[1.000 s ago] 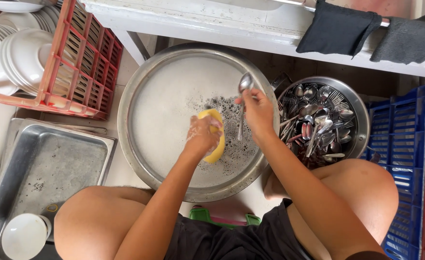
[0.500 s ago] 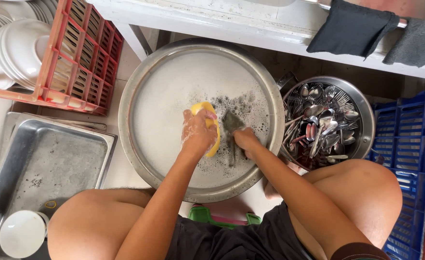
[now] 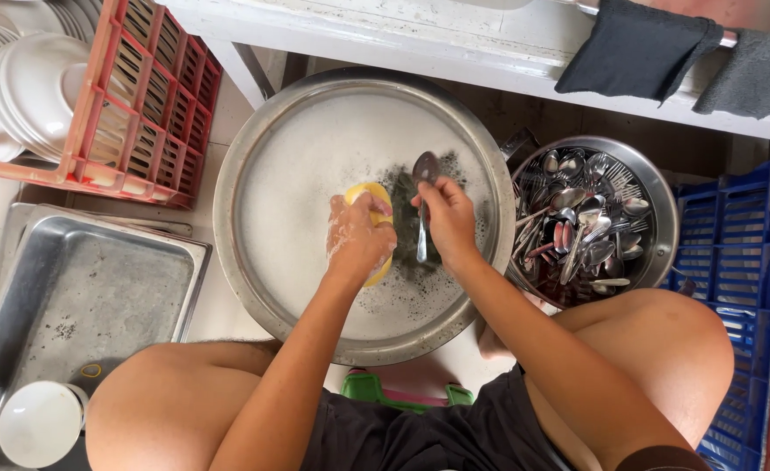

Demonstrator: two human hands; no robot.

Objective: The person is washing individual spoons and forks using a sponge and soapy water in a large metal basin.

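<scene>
Spoon (image 3: 423,201) is pinched by the fingers of the right hand (image 3: 448,218), bowl upward, over the foamy metal basin (image 3: 254,157). Yellow sponge (image 3: 369,199) is gripped in the left hand's (image 3: 359,240) curled fingers, just beside it. Scrubbing is judged best done with the handle held steady and both faces wiped.

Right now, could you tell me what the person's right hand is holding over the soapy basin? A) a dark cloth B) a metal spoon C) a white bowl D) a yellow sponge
B: the right hand grips a metal spoon by its handle above the foamy round basin, while the left hand holds the yellow sponge.
</scene>
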